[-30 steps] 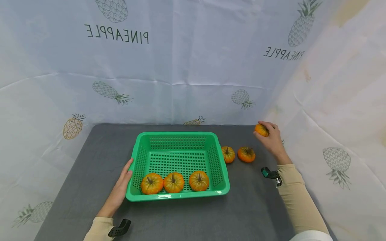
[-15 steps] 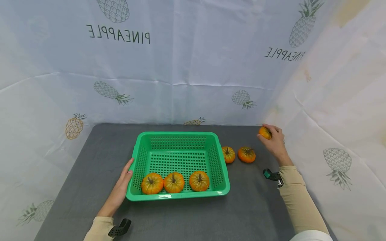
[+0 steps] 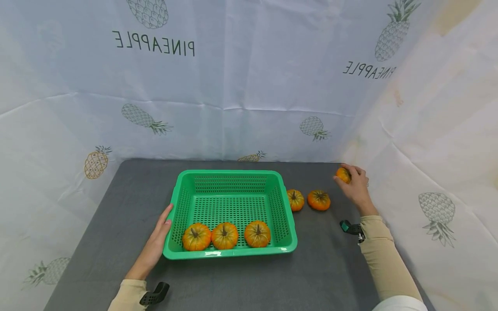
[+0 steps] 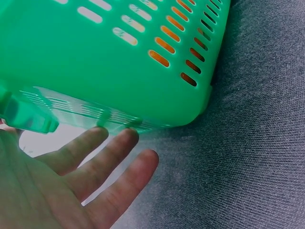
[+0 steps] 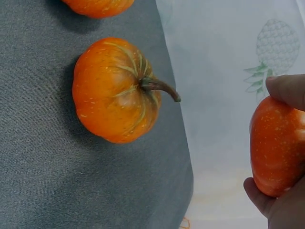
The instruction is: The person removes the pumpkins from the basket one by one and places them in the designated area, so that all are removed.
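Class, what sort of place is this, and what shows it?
Probably a cloth-screened tabletop workspace: pineapple-printed cloth hangs behind a grey table, which bears a green basket and pumpkins.

I register the basket (image 3: 233, 253) on the table (image 3: 233, 287), three pumpkins (image 3: 224, 236) inside its near wall, two pumpkins (image 3: 319, 200) to its right, a sixth pumpkin (image 3: 343, 174) in the right hand (image 3: 356, 188) near the far-right corner.

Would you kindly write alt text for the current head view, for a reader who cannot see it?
A person's right hand grips an orange pumpkin near the far right corner of a gray table, while the left hand touches a green basket with three pumpkins in it. Two more pumpkins sit right of the basket.
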The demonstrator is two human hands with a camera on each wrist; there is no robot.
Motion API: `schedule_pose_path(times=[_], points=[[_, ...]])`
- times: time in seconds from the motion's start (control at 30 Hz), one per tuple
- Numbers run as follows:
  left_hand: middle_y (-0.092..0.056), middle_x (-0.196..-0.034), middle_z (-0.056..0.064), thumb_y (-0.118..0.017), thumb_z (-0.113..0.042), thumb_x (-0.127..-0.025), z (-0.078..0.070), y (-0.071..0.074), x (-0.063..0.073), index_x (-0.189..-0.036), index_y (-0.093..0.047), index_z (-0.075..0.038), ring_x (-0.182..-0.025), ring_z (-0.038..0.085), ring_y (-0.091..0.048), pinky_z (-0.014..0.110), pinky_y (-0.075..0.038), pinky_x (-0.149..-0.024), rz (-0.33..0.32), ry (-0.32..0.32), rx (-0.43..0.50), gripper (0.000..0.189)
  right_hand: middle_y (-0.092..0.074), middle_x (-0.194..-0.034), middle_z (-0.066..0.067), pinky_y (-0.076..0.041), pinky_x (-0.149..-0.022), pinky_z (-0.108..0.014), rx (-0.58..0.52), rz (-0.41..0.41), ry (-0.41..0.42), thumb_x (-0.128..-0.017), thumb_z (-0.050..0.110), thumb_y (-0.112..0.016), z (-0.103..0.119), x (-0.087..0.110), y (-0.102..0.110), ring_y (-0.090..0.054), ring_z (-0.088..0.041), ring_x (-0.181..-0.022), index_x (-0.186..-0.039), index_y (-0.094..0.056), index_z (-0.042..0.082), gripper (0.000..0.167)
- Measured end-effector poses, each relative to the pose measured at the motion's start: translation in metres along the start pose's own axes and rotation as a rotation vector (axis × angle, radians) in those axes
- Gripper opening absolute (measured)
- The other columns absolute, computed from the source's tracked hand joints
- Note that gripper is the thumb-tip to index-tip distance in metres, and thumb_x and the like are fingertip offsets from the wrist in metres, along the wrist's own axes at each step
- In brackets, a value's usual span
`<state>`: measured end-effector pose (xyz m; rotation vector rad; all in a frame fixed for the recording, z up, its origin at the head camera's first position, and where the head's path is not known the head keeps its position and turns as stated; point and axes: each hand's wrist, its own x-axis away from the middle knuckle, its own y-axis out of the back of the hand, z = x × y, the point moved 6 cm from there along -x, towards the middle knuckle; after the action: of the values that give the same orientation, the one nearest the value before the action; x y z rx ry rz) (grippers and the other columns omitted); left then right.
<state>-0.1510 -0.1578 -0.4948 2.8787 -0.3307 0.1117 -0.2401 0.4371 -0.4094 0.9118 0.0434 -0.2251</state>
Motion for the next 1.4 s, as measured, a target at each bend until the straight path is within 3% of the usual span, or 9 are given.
schedule_pose_path(times=[0.4, 0.73, 0.97, 1.4], points=[[0.003, -0.172, 0.014, -0.028, -0.036, -0.113, -0.002, -0.001, 0.001, -0.165, -0.006, -0.028, -0.155, 0.048, 0.002, 0.080, -0.006, -0.113, -0.024, -0.035, -0.025, 0.057, -0.016, -0.155, -0.039, -0.029, -0.100, -0.076, 0.016, -0.013, -0.030, -0.104, 0.026, -0.060, -0.013, 0.002, -0.007, -0.017, -0.065, -0.135, -0.152, -0.038, -0.001, 0.059], [0.004, -0.172, 0.013, -0.028, -0.039, -0.113, -0.001, -0.001, 0.002, -0.165, -0.005, -0.030, -0.156, 0.047, 0.002, 0.080, -0.006, -0.113, -0.027, -0.017, -0.032, 0.058, -0.017, -0.155, -0.039, -0.023, -0.108, -0.078, -0.010, -0.014, -0.055, -0.102, 0.024, -0.063, -0.021, 0.005, -0.012, -0.016, -0.062, -0.140, -0.151, -0.041, -0.002, 0.060], [0.007, -0.172, 0.012, -0.025, -0.044, -0.112, 0.000, 0.000, 0.000, -0.165, -0.004, -0.032, -0.156, 0.046, 0.006, 0.080, -0.004, -0.114, -0.003, 0.002, -0.008, 0.058, -0.014, -0.158, -0.037, -0.034, -0.101, -0.074, -0.012, -0.014, -0.097, -0.102, 0.027, -0.062, -0.026, 0.008, -0.014, -0.015, -0.060, -0.140, -0.153, -0.039, 0.000, 0.061], [0.006, -0.172, 0.011, -0.026, -0.043, -0.112, 0.001, 0.000, 0.001, -0.165, -0.005, -0.033, -0.156, 0.046, 0.004, 0.080, -0.004, -0.114, -0.011, -0.009, -0.015, 0.057, -0.008, -0.162, -0.034, -0.032, -0.103, -0.075, -0.009, 0.001, -0.147, -0.102, 0.029, -0.061, -0.038, 0.011, -0.017, -0.006, -0.062, -0.143, -0.153, -0.038, 0.000, 0.063]])
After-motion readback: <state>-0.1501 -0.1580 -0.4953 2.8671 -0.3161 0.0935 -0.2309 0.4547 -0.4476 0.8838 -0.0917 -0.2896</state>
